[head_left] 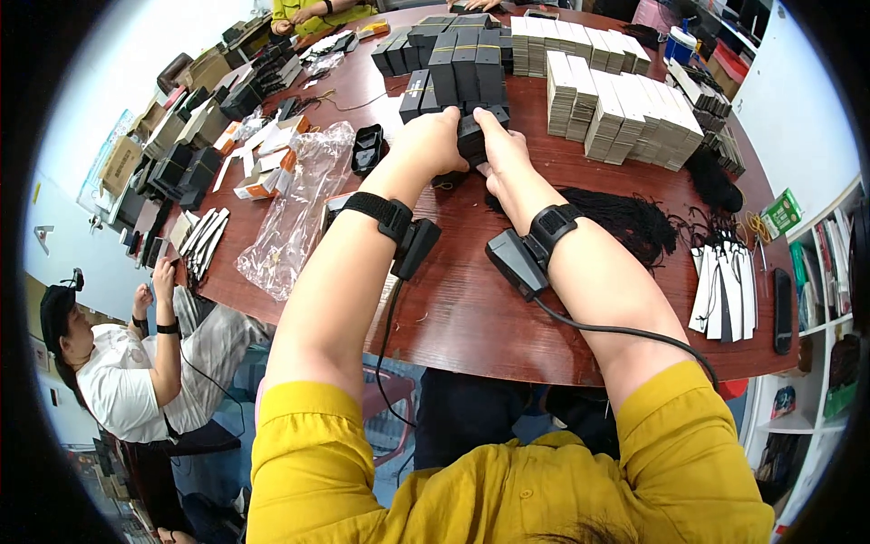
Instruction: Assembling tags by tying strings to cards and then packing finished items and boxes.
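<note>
The table (pixel 444 313) looks glossy, the black stack (pixel 470 143) matt.

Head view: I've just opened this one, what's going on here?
Over the glossy red-brown wooden table, the person's left grip and right grip hold a black rectangular block between them, just in front of stacked black rectangular pieces. Stacks of pale grey rectangular pieces stand to the right, with loose black cords nearer. At left sits a co-worker in a white top.

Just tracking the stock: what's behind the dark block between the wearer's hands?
Behind the dark block stand black stacks, some with yellow bands; the block, left hand and right hand hide some lower parts.
</note>
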`<action>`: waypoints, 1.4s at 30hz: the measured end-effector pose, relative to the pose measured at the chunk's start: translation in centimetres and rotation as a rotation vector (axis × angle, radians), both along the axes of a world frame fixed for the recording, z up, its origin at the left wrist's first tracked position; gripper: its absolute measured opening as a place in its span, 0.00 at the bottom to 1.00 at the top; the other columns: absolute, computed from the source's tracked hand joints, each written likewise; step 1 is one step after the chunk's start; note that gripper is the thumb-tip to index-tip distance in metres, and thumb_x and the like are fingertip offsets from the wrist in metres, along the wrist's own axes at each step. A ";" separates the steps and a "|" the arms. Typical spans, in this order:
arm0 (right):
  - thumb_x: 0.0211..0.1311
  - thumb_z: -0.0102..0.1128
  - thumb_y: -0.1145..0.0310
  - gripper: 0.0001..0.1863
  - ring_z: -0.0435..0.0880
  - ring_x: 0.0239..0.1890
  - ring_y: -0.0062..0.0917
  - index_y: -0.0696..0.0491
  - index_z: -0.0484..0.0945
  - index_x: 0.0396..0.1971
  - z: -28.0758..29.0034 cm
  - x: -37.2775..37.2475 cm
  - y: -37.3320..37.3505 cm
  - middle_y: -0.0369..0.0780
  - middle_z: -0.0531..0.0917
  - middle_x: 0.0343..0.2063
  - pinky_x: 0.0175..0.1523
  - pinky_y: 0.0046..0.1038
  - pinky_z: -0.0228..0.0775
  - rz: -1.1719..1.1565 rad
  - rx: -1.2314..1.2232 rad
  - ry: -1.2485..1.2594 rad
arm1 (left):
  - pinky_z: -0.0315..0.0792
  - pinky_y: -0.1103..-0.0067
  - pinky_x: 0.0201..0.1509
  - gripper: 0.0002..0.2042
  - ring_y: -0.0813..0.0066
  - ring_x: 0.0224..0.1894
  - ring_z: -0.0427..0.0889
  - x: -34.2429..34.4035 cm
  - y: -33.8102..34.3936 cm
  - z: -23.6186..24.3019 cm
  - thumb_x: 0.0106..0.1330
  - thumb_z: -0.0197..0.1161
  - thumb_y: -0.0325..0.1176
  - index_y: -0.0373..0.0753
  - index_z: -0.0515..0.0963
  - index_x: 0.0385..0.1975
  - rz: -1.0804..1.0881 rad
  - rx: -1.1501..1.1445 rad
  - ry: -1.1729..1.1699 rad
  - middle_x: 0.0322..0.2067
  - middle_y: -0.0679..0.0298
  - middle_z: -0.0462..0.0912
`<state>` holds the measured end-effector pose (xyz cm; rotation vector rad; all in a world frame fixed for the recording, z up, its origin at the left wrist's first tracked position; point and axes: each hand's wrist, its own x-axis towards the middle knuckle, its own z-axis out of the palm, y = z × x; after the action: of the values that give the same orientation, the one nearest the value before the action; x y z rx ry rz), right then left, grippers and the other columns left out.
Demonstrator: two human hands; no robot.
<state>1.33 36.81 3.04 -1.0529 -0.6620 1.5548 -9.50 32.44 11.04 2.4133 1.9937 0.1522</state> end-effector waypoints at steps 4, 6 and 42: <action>0.43 0.69 0.53 0.44 0.74 0.46 0.34 0.63 0.58 0.55 0.0 0.5 -0.5 0.49 0.72 0.49 0.47 0.35 0.67 0.033 0.005 0.042 | 0.73 0.68 0.46 0.31 0.53 0.43 0.79 -0.1 0.0 -0.4 0.38 0.72 0.39 0.35 0.70 0.45 -0.042 0.010 -0.006 0.37 0.48 0.80; 0.43 0.69 0.53 0.45 0.74 0.47 0.34 0.64 0.58 0.56 0.5 0.7 -0.6 0.50 0.72 0.49 0.49 0.34 0.67 0.062 0.019 0.058 | 0.73 0.68 0.46 0.31 0.54 0.43 0.79 -0.3 0.3 -0.6 0.38 0.72 0.39 0.35 0.70 0.45 -0.058 -0.007 -0.011 0.38 0.48 0.80; 0.63 0.42 0.47 0.30 0.70 0.49 0.28 0.59 0.67 0.51 5.3 10.7 -3.1 0.45 0.71 0.49 0.53 0.29 0.64 0.302 0.104 -0.643 | 0.72 0.70 0.47 0.22 0.56 0.42 0.78 -1.2 2.2 0.3 0.41 0.72 0.39 0.37 0.79 0.38 -0.180 -0.011 -0.036 0.36 0.53 0.81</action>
<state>12.05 33.72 8.35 -1.4330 -1.3781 1.4009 -10.72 34.65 11.32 2.5472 1.7470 0.1807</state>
